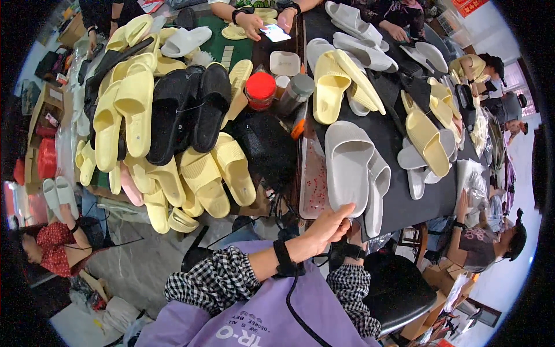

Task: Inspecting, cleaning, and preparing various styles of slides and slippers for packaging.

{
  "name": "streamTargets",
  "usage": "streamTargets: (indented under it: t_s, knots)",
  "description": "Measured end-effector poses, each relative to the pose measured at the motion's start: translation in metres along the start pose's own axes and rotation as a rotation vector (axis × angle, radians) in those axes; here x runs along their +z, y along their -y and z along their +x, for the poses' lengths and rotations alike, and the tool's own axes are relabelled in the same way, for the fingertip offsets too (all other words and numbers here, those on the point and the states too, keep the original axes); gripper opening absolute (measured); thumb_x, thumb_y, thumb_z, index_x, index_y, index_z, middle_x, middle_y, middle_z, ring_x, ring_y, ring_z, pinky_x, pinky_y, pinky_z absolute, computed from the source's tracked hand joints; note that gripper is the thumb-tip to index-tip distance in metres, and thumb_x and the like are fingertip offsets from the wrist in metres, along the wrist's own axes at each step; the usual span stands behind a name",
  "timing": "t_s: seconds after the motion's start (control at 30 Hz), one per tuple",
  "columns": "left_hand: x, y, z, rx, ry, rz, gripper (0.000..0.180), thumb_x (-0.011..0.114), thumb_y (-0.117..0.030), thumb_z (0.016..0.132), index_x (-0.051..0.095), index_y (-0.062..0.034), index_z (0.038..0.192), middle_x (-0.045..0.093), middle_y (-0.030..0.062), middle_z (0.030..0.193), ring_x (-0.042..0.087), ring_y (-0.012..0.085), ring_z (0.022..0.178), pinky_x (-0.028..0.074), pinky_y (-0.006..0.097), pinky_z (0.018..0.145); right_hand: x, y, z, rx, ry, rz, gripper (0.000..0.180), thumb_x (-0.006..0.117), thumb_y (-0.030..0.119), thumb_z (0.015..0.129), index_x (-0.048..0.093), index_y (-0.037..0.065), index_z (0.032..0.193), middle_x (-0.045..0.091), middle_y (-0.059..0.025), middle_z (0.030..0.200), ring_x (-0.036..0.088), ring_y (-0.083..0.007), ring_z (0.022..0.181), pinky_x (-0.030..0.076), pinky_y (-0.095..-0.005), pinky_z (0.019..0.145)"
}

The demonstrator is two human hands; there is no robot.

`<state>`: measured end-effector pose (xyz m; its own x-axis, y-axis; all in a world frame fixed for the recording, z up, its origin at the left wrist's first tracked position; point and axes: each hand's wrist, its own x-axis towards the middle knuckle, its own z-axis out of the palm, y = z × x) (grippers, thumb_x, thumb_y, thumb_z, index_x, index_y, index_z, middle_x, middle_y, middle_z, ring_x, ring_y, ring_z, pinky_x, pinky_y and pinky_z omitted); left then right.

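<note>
My left hand (pixel 326 226) reaches to the table's near edge, thumb on top and fingers under the heel of a pale grey slipper (pixel 347 165) that lies on the black tabletop (pixel 399 199). A second grey slipper (pixel 377 191) leans on edge against its right side. Only the black-strapped wrist of my right hand (pixel 350 250) shows, just behind my left; its fingers are hidden. Both forearms wear black-and-white checked sleeves.
A clear tray with small red bits (pixel 314 173) sits left of the grey slipper. Behind it stand a red-lidded jar (pixel 261 89) and a grey-capped bottle (pixel 296 92). Yellow slippers (pixel 202 179) and black slippers (pixel 191 113) are heaped at left. Other people sit around the table.
</note>
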<state>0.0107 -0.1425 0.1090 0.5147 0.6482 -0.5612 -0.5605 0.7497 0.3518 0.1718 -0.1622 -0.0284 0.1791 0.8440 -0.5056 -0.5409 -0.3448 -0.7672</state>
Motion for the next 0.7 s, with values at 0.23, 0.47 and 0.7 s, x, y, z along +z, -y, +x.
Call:
streamTargets:
  t_s: [0.23,0.47,0.7]
  knots:
    - [-0.014,0.001,-0.002,-0.117,-0.001,0.027,0.048,0.054,-0.046,0.093,0.045,-0.0138,0.059,0.036,-0.0053,0.051,0.023,0.0057,0.040,0.015,0.024,0.039,-0.022,0.027,0.004,-0.059,-0.078,0.066,0.015,0.056,0.017,0.089,0.055,0.002,0.091,0.063,-0.0093,0.101,0.059,-0.0199,0.092,0.045,-0.0355,0.085]
    - [-0.091,0.007,0.004,-0.273,-0.076,0.147,0.037,0.054,-0.038,0.094,0.048,-0.0125,0.067,0.037,-0.0043,0.051,0.024,0.0043,0.039,0.018,0.021,0.037,-0.092,0.015,-0.010,-0.450,-0.238,-0.702,0.028,0.064,-0.001,0.079,0.055,-0.005,0.106,0.060,-0.0135,0.117,0.058,-0.0244,0.106,0.042,-0.0345,0.094]
    - [-0.132,0.008,0.034,-0.407,-0.102,0.374,0.039,0.059,-0.036,0.092,0.050,-0.0096,0.066,0.042,-0.0029,0.053,0.026,0.0044,0.037,0.019,0.021,0.037,-0.168,-0.013,0.006,-0.195,0.366,0.718,0.021,0.047,0.016,0.097,0.059,0.002,0.108,0.064,-0.0081,0.110,0.059,-0.0199,0.102,0.048,-0.0296,0.087]
